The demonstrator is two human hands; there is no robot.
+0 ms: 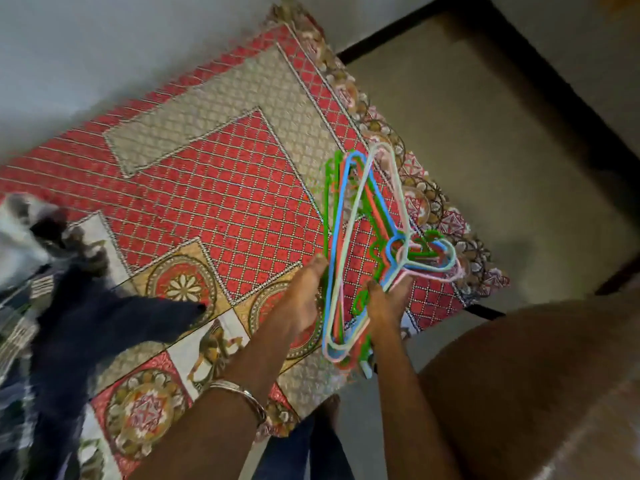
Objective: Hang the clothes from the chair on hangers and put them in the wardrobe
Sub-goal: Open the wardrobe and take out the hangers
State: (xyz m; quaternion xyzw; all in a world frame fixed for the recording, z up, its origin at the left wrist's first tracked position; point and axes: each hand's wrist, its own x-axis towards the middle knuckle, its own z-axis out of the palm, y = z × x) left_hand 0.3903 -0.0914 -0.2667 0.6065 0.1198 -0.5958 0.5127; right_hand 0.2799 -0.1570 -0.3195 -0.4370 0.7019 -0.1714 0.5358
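Your right hand (382,303) is gripping a bunch of plastic hangers (360,251) near their hooked ends, with the fingers curled around the stems. The hangers are green, blue, orange, white and pale pink, stacked loosely together, and their hooks are fanning out to the right of your fingers. Your left hand (304,299) is reaching in just left of the bunch, with its fingers fairly straight and its fingertips touching the green and blue edges; I cannot tell whether it is actually gripping anything. A metal bangle (242,398) is sitting on your left wrist.

You are holding the hangers above the right edge of a bed covered with a patterned bedspread (214,174), which is red and beige with a diamond grid, round floral medallions and an ornate border. At the left side of the bed, a dark navy garment (114,327) is lying spread out, with other blurred, lighter clothes (20,237) beside it at the far left edge of the view.

To the right of the bed, a beige tiled floor (502,168) with dark borders is showing. At the near right, a large brown rounded shape (540,386) is filling the corner; it is too blurred to identify.
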